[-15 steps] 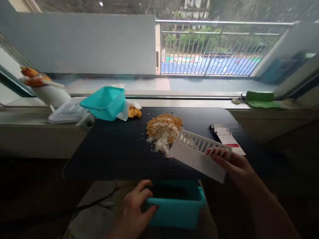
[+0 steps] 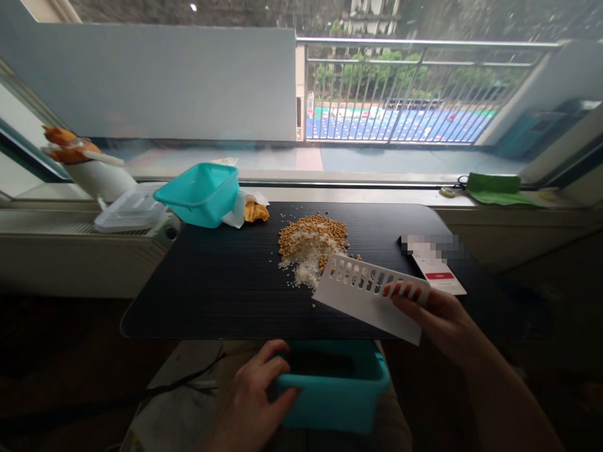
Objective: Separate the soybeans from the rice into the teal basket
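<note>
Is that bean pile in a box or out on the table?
Out: the bean pile lies loose on the black table, white grains mixed in.

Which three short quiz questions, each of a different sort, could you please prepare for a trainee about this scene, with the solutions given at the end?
1. What does the right hand hold?
2. True or false: the left hand grips the rim of the lower turquoise tub.
3. Where does the pile of yellow beans and white grains lie? A) inside the lower turquoise tub; B) on the dark table; C) on the windowsill.

Key: 1. a white slotted plate; 2. true; 3. B.
</note>
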A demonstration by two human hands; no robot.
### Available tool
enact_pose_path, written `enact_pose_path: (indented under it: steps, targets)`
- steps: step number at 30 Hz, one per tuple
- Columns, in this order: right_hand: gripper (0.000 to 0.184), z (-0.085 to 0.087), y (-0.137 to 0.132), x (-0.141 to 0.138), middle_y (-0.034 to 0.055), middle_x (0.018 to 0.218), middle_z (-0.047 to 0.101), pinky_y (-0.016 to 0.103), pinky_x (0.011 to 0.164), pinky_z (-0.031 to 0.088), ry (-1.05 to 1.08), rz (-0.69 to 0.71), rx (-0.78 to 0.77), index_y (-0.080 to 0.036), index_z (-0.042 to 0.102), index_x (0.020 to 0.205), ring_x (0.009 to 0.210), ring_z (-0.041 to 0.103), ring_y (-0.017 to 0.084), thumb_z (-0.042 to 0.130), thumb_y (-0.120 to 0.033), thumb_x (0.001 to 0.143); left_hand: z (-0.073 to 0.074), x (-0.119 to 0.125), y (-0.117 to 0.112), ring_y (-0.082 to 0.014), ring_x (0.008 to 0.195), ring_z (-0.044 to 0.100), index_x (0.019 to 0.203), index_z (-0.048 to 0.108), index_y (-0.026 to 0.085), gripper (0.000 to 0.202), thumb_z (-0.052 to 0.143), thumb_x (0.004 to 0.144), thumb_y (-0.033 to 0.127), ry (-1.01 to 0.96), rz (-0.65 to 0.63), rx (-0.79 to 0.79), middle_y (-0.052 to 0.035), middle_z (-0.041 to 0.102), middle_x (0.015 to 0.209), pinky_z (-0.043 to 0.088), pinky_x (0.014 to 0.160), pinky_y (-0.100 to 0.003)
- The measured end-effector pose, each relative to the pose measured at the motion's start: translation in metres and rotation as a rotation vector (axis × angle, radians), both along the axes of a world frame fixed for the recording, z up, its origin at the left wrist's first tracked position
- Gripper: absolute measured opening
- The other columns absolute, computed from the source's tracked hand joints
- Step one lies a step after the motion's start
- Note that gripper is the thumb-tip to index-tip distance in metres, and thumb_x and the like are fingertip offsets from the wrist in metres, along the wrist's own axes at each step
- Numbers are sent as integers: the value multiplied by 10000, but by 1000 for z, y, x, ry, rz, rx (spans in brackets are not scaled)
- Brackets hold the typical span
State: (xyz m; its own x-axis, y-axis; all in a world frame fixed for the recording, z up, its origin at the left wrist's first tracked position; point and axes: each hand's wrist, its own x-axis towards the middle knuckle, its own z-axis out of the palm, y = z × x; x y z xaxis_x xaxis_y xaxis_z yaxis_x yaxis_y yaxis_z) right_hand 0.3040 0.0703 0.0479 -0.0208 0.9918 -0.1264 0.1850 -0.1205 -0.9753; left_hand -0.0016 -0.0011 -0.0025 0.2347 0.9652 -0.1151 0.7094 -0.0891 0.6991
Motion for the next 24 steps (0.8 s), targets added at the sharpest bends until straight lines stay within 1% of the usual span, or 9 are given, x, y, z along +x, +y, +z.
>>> enact_pose_path:
  steps: [3, 5, 9, 11, 13, 15, 18, 20, 24]
  targets:
    - [263, 5, -5, 0, 60, 965, 762, 335, 825, 539, 2, -55, 18, -234, 768, 861, 955, 677, 278, 743, -470, 749, 0, -1, 0, -205, 998, 681, 731, 626, 230, 88, 639, 772, 153, 2, 0, 6, -24, 642, 1200, 508, 840, -243]
    - [281, 5, -7, -2, 63, 943, 767, 336, 799, 549, 1, -34, -1, -226, 769, 882, 925, 688, 277, 731, -475, 758, -1, -1, -1, -207, 998, 683, 730, 628, 229, 84, 638, 778, 161, 5, -1, 9, -26, 641, 1204, 510, 847, -249]
    - [284, 0, -10, -7, 50, 930, 779, 315, 775, 549, 4, 135, -54, -225, 772, 945, 872, 703, 250, 700, -457, 798, 0, -2, -1, -206, 992, 687, 726, 629, 229, 85, 644, 776, 162, 4, -5, 21, -27, 644, 1200, 515, 841, -247]
    - [261, -1, -12, -6, 41, 941, 781, 296, 768, 545, 5, 253, -91, -235, 773, 961, 866, 703, 233, 688, -435, 818, 0, -1, 0, -201, 969, 694, 722, 621, 226, 92, 647, 763, 147, 4, -9, 27, -27, 651, 1185, 522, 816, -239]
    - [229, 0, -13, -2, 32, 936, 782, 276, 751, 543, 8, 319, -117, -243, 776, 953, 854, 703, 218, 684, -413, 829, 0, -1, 0, -196, 944, 700, 710, 611, 223, 98, 651, 757, 147, 2, -15, 35, -25, 660, 1163, 528, 795, -230]
    - [211, 2, -11, 2, 24, 926, 782, 264, 749, 542, 12, 261, -94, -253, 780, 927, 852, 702, 210, 697, -414, 819, 0, 0, 0, -196, 944, 701, 704, 614, 224, 94, 652, 763, 163, 8, -12, 44, -25, 662, 1163, 530, 799, -231]
    - [235, 1, -1, 4, 21, 928, 782, 277, 782, 541, 2, 4, 17, -264, 780, 910, 888, 697, 222, 732, -449, 773, 0, 0, 0, -208, 971, 697, 717, 631, 229, 83, 642, 764, 162, 25, 4, 55, -30, 659, 1182, 527, 821, -248]
    - [274, -3, 9, 2, 29, 920, 781, 303, 797, 545, -13, -118, 66, -259, 782, 900, 900, 696, 240, 754, -477, 736, 0, 0, 1, -210, 970, 699, 713, 631, 229, 88, 636, 763, 157, 27, -1, 51, -33, 660, 1181, 527, 824, -254]
    - [357, -10, 21, -3, 55, 894, 778, 361, 796, 551, -36, -159, 69, -228, 780, 901, 879, 699, 269, 759, -524, 703, 0, -1, 0, -213, 980, 693, 709, 624, 226, 93, 629, 766, 152, 24, -1, 33, -35, 653, 1186, 522, 833, -263]
